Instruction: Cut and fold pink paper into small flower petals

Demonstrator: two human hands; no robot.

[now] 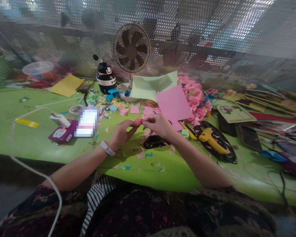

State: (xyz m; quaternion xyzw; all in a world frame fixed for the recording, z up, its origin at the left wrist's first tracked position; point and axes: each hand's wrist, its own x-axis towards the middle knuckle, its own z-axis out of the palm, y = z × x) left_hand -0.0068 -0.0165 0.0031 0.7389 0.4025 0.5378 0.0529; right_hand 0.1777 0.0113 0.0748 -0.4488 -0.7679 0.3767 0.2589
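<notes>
A small piece of folded pink paper (138, 121) is held between my two hands above the green table. My left hand (122, 133), with a white band at the wrist, pinches its left side. On its right side, the fingertips of my right hand (158, 125) are closed. Just below my right hand lies a black glossy object (154, 142) whose kind I cannot make out. Pink paper squares (135, 109) and scraps are scattered behind my hands. A large pink sheet (174, 105) leans near a heap of pink paper flowers (193, 95).
To the right are a yellow cutter knife (189, 130) and a yellow glue gun (214, 141) on a black oval tray. A lit phone (86, 121) and a purple power socket (62, 133) with a trailing white cable stand left. Behind are a fan (131, 49) and a dark bottle (106, 80).
</notes>
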